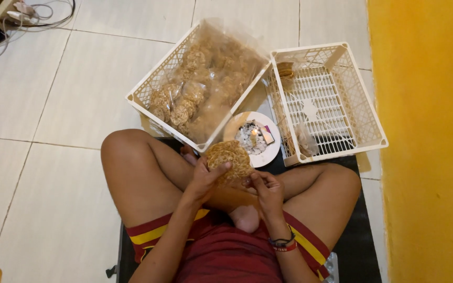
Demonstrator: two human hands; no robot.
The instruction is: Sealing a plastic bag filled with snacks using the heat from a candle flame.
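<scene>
**Bagged crackers held over the lap**

A clear bag of round crackers (pixel 229 163) is gripped between the left hand (pixel 204 181) and right hand (pixel 266 189), fingers closed on it. Just beyond are a candle plate (pixel 268 152), a full crate (pixel 200 84) and a near-empty crate (pixel 329 99).

Pale tiled floor (pixel 53 105) — two cream plastic crates (pixel 200 78) centre and right (pixel 331 99); white plate (pixel 271 152) between; black mat (pixel 363 246) lower right; cables (pixel 32 15) upper left

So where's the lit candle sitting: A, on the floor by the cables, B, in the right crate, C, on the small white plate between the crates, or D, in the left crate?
C: the lit candle stands on the small white plate, between the two crates.
</scene>
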